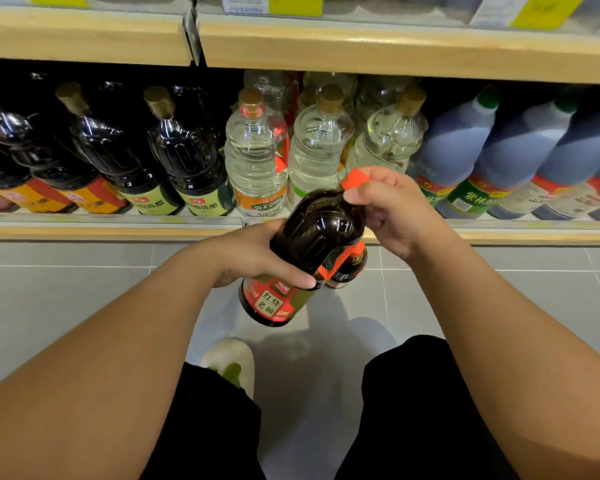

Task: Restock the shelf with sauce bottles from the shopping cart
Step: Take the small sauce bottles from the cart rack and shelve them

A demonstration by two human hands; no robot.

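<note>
I hold a dark sauce bottle (312,244) with an orange cap and a red and green label, tilted in front of the bottom shelf (118,232). A smaller bottle (347,268) is strapped to its side with an orange band. My left hand (253,254) grips the body just above the label. My right hand (392,209) grips the neck and cap end. The cap points toward the shelf, and the bottle's base points toward me. No shopping cart is in view.
The shelf holds dark vinegar bottles (187,150) at left, clear bottles (257,154) in the middle, and blue-grey bottles (458,147) at right. An upper shelf edge (395,50) carries yellow price tags. Grey floor tiles, my legs and a white shoe (232,362) lie below.
</note>
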